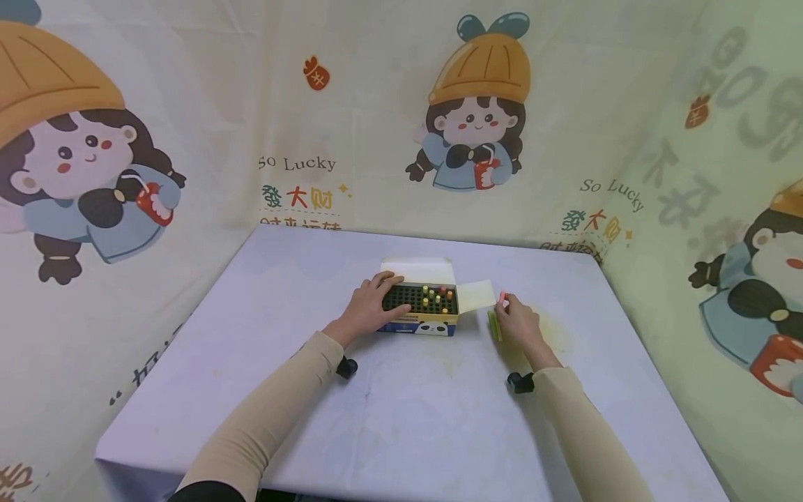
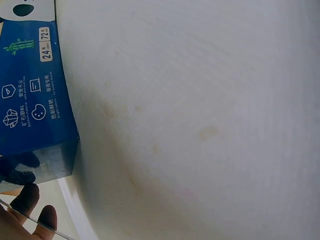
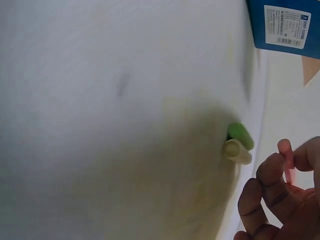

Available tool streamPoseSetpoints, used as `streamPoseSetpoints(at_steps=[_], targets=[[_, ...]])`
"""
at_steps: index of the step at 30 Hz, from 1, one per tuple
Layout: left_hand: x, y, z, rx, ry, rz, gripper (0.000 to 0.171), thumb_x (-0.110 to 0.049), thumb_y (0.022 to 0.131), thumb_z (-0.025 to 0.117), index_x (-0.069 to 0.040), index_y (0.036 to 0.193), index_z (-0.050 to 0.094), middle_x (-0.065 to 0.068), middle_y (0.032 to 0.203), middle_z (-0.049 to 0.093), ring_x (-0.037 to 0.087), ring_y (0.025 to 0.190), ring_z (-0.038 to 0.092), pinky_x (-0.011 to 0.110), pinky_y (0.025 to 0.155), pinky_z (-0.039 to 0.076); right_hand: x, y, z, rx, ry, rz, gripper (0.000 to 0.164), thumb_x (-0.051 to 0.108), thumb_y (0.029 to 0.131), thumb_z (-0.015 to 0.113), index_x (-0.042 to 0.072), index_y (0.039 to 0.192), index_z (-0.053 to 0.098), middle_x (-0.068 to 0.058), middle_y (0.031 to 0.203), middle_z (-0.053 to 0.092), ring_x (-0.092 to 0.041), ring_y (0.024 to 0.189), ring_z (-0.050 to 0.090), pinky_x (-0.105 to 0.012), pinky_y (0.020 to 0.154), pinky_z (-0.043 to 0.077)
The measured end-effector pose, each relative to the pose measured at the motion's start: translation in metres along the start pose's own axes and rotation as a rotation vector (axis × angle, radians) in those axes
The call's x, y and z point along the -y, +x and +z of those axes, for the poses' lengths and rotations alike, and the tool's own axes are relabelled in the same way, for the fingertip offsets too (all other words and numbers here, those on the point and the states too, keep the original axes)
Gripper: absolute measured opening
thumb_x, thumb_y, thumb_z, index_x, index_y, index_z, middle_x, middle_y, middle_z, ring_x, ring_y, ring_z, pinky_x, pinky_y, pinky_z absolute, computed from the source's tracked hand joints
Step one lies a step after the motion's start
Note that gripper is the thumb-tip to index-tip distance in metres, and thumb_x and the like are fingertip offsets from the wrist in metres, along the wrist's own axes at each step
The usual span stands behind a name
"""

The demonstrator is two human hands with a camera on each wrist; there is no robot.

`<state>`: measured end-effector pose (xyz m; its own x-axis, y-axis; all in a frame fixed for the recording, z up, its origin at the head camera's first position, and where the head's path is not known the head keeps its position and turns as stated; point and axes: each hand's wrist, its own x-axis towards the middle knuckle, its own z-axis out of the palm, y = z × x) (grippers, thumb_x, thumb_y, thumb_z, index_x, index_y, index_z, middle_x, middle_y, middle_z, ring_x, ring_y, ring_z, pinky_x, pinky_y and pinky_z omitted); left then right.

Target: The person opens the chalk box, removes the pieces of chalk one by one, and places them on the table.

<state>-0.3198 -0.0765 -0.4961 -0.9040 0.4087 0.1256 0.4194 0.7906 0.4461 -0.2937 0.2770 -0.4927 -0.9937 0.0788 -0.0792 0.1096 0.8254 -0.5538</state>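
A blue-and-yellow chalk box (image 1: 414, 326) with a panda on its front stands on the table, its lid raised. Several chalk sticks (image 1: 437, 301) stand upright in the right part of its black holed insert. My left hand (image 1: 365, 307) grips the left end of the box, thumb at the front edge and fingers toward the back. To the right of the box, my right hand (image 1: 522, 325) pinches a pink chalk stick (image 3: 284, 147) between thumb and fingertips. Beside that hand lie a green chalk stick (image 3: 241, 135) and a pale yellow one (image 3: 237, 151) on the table.
A white side flap (image 1: 477, 296) sticks out from the right of the box, near the right hand. The table (image 1: 426, 418) has a white cover with faint yellowish stains. Patterned cloth (image 1: 376, 125) hangs behind and at both sides.
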Motion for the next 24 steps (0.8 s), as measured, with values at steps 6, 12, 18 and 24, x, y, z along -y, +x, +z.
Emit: streamPoseSetpoints(at_steps=[6, 12, 18, 24], targets=[[-0.0015, 0.0002, -0.0005, -0.002, 0.007, 0.002, 0.08, -0.069, 0.098, 0.055, -0.028, 0.163, 0.033, 0.006, 0.168, 0.026, 0.04, 0.14, 0.04, 0.065, 0.111, 0.035, -0.0087, -0.0019, 0.0008, 0.006, -0.01, 0.022, 0.057, 0.033, 0.105, 0.045, -0.002, 0.15, 0.045, -0.024, 0.121, 0.068, -0.034, 0.095, 0.061, -0.059, 0.098, 0.04], [-0.002, -0.001, -0.0012, -0.008, 0.008, 0.004, 0.081, -0.069, 0.098, 0.055, -0.027, 0.163, 0.033, 0.007, 0.168, 0.027, 0.041, 0.14, 0.041, 0.066, 0.111, 0.035, -0.0101, -0.0032, -0.0012, 0.021, -0.018, 0.037, 0.055, 0.033, 0.102, 0.052, 0.0, 0.146, 0.05, -0.023, 0.118, 0.069, -0.032, 0.092, 0.061, -0.057, 0.096, 0.041], [-0.002, -0.0014, -0.0012, -0.015, 0.007, 0.008, 0.08, -0.068, 0.097, 0.056, -0.027, 0.163, 0.034, 0.007, 0.167, 0.028, 0.042, 0.14, 0.041, 0.067, 0.111, 0.036, -0.0096, -0.0014, 0.0012, 0.027, -0.065, 0.021, 0.057, 0.037, 0.102, 0.055, 0.0, 0.145, 0.051, -0.026, 0.125, 0.068, -0.04, 0.107, 0.064, -0.061, 0.101, 0.038], [-0.0022, -0.0009, -0.0002, -0.016, 0.002, 0.005, 0.08, -0.068, 0.097, 0.056, -0.027, 0.162, 0.035, 0.007, 0.167, 0.029, 0.042, 0.14, 0.041, 0.067, 0.111, 0.036, -0.0103, -0.0007, 0.0041, 0.024, -0.07, -0.004, 0.058, 0.041, 0.102, 0.057, 0.002, 0.145, 0.051, -0.023, 0.123, 0.07, -0.041, 0.109, 0.065, -0.064, 0.101, 0.035]])
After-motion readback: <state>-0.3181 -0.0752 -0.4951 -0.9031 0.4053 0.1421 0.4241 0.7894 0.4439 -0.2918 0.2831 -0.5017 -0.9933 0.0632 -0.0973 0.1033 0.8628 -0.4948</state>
